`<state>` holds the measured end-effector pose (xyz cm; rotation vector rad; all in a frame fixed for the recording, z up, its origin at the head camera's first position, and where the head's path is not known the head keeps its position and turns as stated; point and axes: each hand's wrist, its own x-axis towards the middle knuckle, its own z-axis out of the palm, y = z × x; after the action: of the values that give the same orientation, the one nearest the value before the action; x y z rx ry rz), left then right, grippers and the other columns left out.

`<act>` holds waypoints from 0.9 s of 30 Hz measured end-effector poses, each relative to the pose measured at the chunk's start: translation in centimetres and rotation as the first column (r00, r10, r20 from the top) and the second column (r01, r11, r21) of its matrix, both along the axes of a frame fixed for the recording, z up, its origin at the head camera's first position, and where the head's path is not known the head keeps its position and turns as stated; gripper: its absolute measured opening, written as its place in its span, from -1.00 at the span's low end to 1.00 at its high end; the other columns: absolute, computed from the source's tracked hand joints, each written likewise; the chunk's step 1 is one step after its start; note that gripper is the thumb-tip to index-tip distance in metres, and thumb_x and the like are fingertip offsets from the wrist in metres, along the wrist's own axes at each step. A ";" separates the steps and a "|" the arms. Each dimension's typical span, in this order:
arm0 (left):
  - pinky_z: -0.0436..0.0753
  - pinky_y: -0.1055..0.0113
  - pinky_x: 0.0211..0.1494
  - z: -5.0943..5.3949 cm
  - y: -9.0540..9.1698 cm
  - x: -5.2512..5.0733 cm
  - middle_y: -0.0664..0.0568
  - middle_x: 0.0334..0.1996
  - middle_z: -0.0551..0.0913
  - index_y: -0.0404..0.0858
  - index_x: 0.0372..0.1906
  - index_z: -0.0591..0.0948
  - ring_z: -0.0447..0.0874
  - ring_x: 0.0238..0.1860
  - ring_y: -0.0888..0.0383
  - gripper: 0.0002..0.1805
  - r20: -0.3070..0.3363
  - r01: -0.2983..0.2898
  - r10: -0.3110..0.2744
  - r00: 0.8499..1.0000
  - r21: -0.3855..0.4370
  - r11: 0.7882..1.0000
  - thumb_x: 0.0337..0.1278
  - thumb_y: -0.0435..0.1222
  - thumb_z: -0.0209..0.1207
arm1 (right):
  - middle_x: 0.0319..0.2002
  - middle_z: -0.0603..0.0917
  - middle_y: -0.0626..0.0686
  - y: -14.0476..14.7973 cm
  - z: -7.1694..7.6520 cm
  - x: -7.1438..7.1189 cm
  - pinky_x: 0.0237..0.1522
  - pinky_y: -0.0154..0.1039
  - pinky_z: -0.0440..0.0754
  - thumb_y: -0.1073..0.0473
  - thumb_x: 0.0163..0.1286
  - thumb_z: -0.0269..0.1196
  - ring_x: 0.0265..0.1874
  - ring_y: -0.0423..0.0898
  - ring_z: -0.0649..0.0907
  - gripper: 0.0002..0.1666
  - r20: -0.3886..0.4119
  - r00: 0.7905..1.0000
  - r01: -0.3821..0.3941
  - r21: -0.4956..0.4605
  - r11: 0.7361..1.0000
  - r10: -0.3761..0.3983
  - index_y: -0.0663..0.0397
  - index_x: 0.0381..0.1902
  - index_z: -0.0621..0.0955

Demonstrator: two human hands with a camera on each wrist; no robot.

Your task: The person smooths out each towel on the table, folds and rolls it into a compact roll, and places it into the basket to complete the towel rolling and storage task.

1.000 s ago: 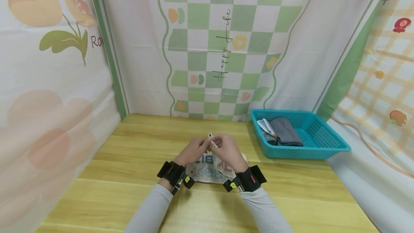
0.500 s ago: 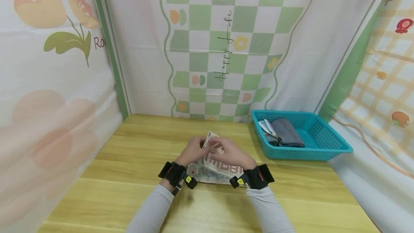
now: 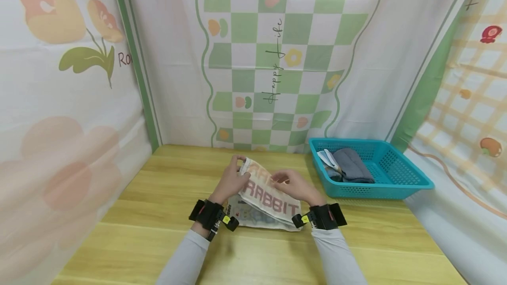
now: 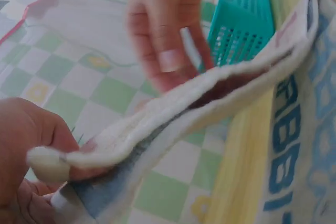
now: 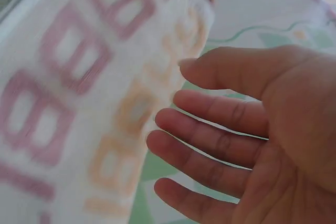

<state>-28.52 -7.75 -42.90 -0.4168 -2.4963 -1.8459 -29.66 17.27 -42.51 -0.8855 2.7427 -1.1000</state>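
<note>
A thin white towel [image 3: 273, 201] printed with "RABBIT" in red and orange is folded in layers above the wooden table, its lower part lying flat with blue lettering. My left hand [image 3: 231, 181] pinches its upper left corner between thumb and fingers, lifting that end. In the left wrist view the towel's layered edge [image 4: 157, 119] runs away from my left hand, with a gap between the layers. My right hand [image 5: 231, 129] is beside the towel's upper edge, fingers apart and loosely bent, holding nothing. Whether its fingertips brush the cloth is hard to tell.
At the back right of the table [image 3: 158, 241] stands a teal plastic basket [image 3: 380, 191]. Inside it lie a folded grey cloth [image 3: 352, 165] and a white-and-blue folded cloth [image 3: 328, 159]. Printed curtains [image 3: 178, 78] enclose the back and sides.
Both hands were together at the towel's top edge. My right hand has let go and moved right, while my left hand moved slightly left with the corner, spreading the lettered face into view.
</note>
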 end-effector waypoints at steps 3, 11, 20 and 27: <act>0.49 0.38 -0.61 0.2 -0.8 -0.1 -0.20 -0.25 0.66 -0.18 0.24 0.34 0.52 -0.62 0.15 -0.61 -0.005 -0.026 0.026 1.000 -0.017 1.000 0.39 -0.30 0.09 | -0.09 0.74 0.21 0.2 -0.6 -0.5 0.00 0.00 0.63 0.22 0.47 0.25 -0.11 0.08 0.69 -0.71 0.003 1.000 0.000 0.016 1.000 0.000 0.33 0.01 0.68; 0.26 0.41 -0.64 0.4 -2.5 -0.4 0.13 -0.70 0.30 -0.28 -0.05 0.48 0.19 -0.73 0.24 -0.77 -0.045 -0.054 0.047 0.998 -0.160 0.986 0.27 -0.31 0.21 | -0.07 0.73 0.25 0.6 -1.3 -1.1 0.07 0.10 0.62 0.25 0.37 0.33 -0.06 0.15 0.67 -0.64 0.025 0.999 0.029 0.112 0.993 -0.032 0.43 0.03 0.65; 0.41 0.41 -0.53 -2.3 -4.1 -1.1 -0.07 -0.37 0.51 -0.51 0.02 0.53 0.36 -0.64 0.22 -0.69 0.145 0.044 0.020 0.989 -0.421 0.906 0.25 -0.40 0.22 | -0.15 0.72 0.20 0.9 -2.2 -1.2 0.01 0.05 0.65 0.32 0.17 0.44 -0.12 0.09 0.67 -0.62 0.098 0.994 0.036 0.202 0.979 -0.057 0.38 -0.05 0.66; 0.27 0.36 -0.63 -3.6 -5.0 -1.1 0.01 -0.61 0.27 -0.32 -0.49 0.39 0.23 -0.70 0.17 -0.79 0.207 0.015 0.090 0.974 -0.456 0.890 0.17 -0.51 0.17 | -0.08 0.71 0.18 0.7 -3.4 -1.1 0.09 0.09 0.62 0.37 -0.01 0.53 -0.04 0.10 0.65 -0.50 0.160 0.978 0.091 0.256 0.962 -0.135 0.31 -0.05 0.68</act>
<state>-29.62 -12.74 -46.47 -0.1623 -3.0677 -1.3382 -30.77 17.96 -45.89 -0.5760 2.7297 -0.7816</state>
